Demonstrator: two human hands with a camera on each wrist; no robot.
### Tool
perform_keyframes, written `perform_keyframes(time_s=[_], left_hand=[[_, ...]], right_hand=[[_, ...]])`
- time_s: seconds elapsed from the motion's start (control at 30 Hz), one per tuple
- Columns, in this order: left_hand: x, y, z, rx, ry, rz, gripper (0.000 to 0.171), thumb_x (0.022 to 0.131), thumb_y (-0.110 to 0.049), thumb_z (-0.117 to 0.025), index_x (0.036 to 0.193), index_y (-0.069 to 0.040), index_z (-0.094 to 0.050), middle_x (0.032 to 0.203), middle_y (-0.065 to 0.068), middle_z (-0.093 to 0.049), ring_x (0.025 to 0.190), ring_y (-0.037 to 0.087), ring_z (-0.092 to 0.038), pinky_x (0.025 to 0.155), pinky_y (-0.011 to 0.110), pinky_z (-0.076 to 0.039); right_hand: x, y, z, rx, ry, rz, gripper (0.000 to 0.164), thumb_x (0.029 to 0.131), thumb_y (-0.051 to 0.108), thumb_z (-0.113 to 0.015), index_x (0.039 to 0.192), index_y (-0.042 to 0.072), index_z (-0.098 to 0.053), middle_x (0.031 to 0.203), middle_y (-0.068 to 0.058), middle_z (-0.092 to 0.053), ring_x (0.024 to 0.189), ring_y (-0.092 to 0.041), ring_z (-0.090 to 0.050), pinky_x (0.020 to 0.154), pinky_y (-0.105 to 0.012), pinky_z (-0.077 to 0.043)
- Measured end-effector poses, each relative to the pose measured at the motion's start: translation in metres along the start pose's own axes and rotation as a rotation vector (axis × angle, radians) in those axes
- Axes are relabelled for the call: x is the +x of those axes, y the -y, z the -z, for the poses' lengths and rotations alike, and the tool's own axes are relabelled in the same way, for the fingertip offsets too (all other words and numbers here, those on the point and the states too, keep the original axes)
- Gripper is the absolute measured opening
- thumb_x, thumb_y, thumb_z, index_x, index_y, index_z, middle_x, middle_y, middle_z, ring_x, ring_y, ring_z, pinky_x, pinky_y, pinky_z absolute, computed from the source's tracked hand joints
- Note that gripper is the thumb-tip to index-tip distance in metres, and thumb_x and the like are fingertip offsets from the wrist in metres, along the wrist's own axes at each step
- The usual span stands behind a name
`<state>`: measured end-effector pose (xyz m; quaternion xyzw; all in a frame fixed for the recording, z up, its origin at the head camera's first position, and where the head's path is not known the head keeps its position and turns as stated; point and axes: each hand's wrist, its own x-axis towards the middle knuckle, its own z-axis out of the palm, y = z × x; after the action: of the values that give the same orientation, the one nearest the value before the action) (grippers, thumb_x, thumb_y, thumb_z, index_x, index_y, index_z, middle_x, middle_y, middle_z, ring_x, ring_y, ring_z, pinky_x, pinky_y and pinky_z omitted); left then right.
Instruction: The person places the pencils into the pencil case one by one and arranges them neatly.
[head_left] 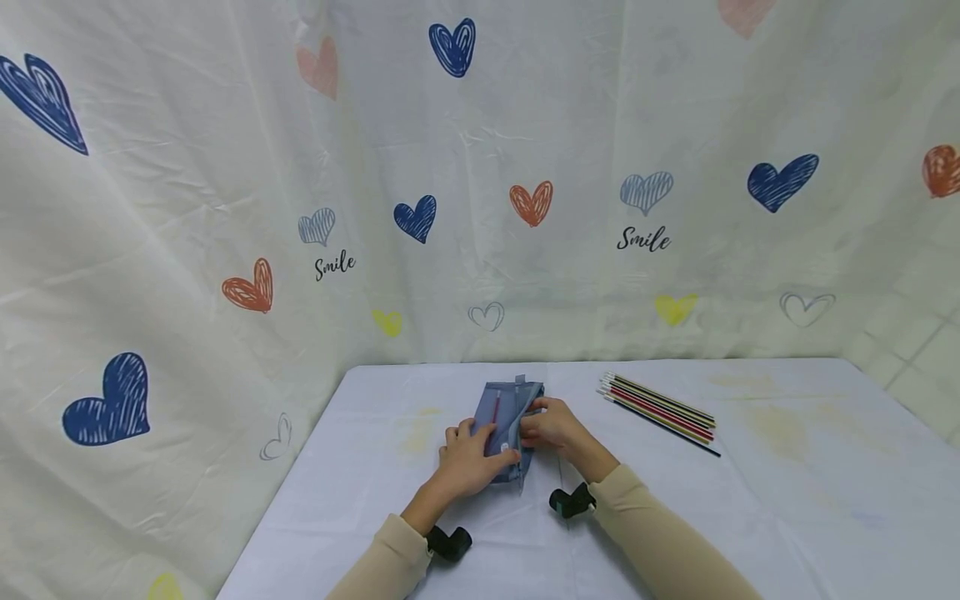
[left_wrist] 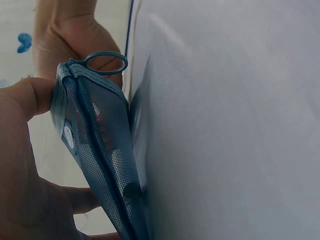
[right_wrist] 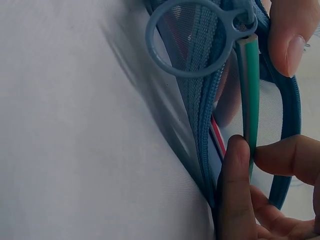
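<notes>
A blue mesh zipper pouch lies on the table between both hands. My left hand grips its near left part, with the thumb at the opening's edge. My right hand is at its right side. In the right wrist view the zipper gapes, and my right thumb and finger pinch a green pencil at the opening. Beyond it, a red pencil shows inside the pouch. A ring-shaped zipper pull hangs at the opening's end. The green pencil's lower end is hidden behind the fingers.
Several pencils, striped, red and black, lie side by side on the white-covered table to the right of the pouch. A white curtain printed with hearts hangs behind. Black wrist cameras sit below the hands.
</notes>
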<state>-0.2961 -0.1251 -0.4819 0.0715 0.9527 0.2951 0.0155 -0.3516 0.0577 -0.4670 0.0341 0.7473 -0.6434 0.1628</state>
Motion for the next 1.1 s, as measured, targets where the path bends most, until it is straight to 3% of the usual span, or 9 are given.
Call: perform_keyframes(time_s=[0.27, 0.67, 0.87, 1.1], left_hand=[[-0.001, 0.000, 0.001, -0.010, -0.003, 0.003, 0.081, 0.087, -0.066, -0.063, 0.148, -0.013, -0.054, 0.156, 0.023, -0.035, 0.131, 0.039, -0.034, 0.099, 0.062, -0.034], [-0.002, -0.001, 0.002, -0.018, 0.005, -0.008, 0.081, 0.088, -0.066, -0.063, 0.149, -0.014, -0.053, 0.156, 0.024, -0.034, 0.131, 0.039, -0.034, 0.098, 0.062, -0.034], [-0.002, -0.001, 0.001, -0.007, -0.002, -0.007, 0.080, 0.087, -0.066, -0.063, 0.148, -0.014, -0.054, 0.156, 0.023, -0.035, 0.131, 0.039, -0.035, 0.099, 0.063, -0.034], [-0.002, -0.002, 0.001, -0.017, 0.000, -0.001, 0.077, 0.089, -0.062, -0.063, 0.147, -0.014, -0.054, 0.156, 0.023, -0.035, 0.133, 0.040, -0.034, 0.101, 0.063, -0.033]], right_hand=[[0.002, 0.001, -0.004, 0.006, -0.015, -0.007, 0.045, 0.091, -0.003, -0.061, 0.135, -0.006, -0.051, 0.095, -0.013, -0.068, 0.081, -0.019, -0.070, 0.076, -0.034, -0.062], [-0.005, -0.001, 0.004, -0.012, 0.076, 0.013, 0.044, 0.094, -0.002, -0.062, 0.135, -0.009, -0.049, 0.097, -0.017, -0.076, 0.082, -0.020, -0.074, 0.079, -0.037, -0.062], [-0.011, 0.000, 0.021, -0.028, 0.115, 0.026, 0.040, 0.097, 0.002, -0.062, 0.134, -0.008, -0.052, 0.101, -0.018, -0.077, 0.084, -0.020, -0.075, 0.078, -0.036, -0.062], [-0.021, 0.000, 0.058, -0.121, 0.118, 0.113, 0.040, 0.100, 0.007, -0.060, 0.135, -0.011, -0.051, 0.105, -0.022, -0.075, 0.085, -0.021, -0.075, 0.080, -0.038, -0.062]])
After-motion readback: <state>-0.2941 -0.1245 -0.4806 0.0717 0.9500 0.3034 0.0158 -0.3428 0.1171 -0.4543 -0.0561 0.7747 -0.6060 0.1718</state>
